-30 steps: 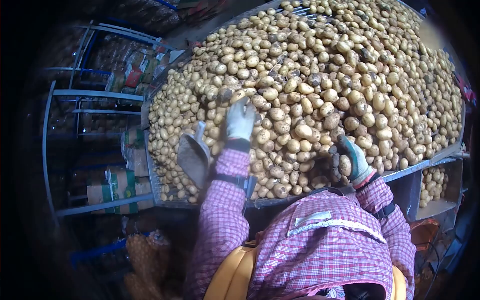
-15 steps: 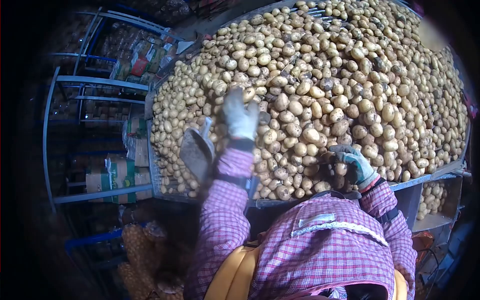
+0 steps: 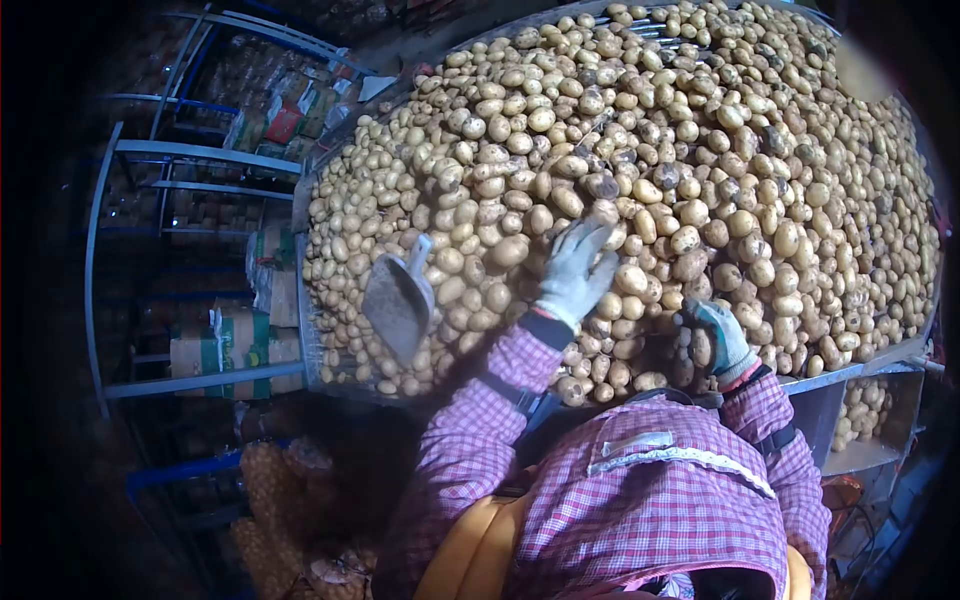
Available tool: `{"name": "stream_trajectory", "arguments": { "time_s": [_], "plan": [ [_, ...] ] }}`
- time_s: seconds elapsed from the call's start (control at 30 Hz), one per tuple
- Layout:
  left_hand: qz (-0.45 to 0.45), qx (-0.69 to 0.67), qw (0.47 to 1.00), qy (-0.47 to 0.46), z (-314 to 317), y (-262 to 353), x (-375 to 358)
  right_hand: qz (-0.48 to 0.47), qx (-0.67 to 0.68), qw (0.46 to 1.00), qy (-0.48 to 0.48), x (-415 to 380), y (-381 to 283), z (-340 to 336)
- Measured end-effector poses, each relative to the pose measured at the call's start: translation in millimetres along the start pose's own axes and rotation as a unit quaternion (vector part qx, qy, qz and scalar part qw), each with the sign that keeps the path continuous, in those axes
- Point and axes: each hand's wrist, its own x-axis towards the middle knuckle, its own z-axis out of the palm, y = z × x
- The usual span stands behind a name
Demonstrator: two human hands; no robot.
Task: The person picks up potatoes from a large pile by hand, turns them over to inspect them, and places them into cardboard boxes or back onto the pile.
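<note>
A wide heap of potatoes (image 3: 460, 215) lies in front of me on a metal sorting table (image 3: 850, 358). My left hand (image 3: 575, 272), in a pale work glove, rests on potatoes near the middle with its fingers stretched out and apart. Close to the front edge, my right hand (image 3: 724, 338), also gloved, curls around a potato (image 3: 703, 348); part of its fingers is hidden. Left of my left hand, a metal scoop (image 3: 396, 305) lies on the smaller potatoes, its handle pointing away.
Metal racks (image 3: 210, 148) and printed cardboard boxes (image 3: 235, 350) stand at the left. Net sacks of potatoes (image 3: 268, 490) are at the lower left. Under the table's right side, a metal bin (image 3: 880, 455) holds more potatoes. Several metal bars (image 3: 640, 28) show at the far edge.
My left hand has moved right, from beside the scoop to the middle potatoes. My right hand has stayed near the front edge, its fingers curled in more.
</note>
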Motion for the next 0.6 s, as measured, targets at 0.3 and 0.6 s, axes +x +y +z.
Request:
{"name": "stream_trajectory", "arguments": {
  "time_s": [0.3,0.6],
  "plan": [
    [-0.151,0.179,0.966,0.109,-85.9,-115.5,38.4,0.04,0.161,0.986,0.024,-4.8,-0.7,8.5],
    [-0.327,0.273,0.902,-0.064,-88.7,-144.6,103.8,0.052,0.097,0.993,0.031,-15.2,-11.3,24.5]
  ]
}}
